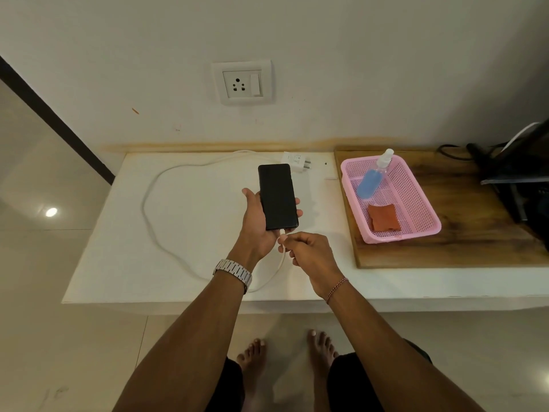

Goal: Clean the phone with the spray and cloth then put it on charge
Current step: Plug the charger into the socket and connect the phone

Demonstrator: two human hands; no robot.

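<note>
My left hand (258, 224) grips a black phone (277, 196), screen up, above the white counter (124, 257). Just below the phone's bottom edge, my right hand (309, 251) pinches the end of the white charging cable (151, 185). The cable loops across the counter to a white charger plug (295, 162) lying flat near the wall. In the pink basket (427, 215) at the right lie a spray bottle with blue liquid (372, 176) and a folded red cloth (383, 217).
A wall socket with a switch (242, 83) sits above the counter with nothing plugged in. The basket stands on a wooden board (463, 233). Dark equipment with cables (517, 179) occupies the far right. The counter's front edge is near my bare feet on the tiled floor.
</note>
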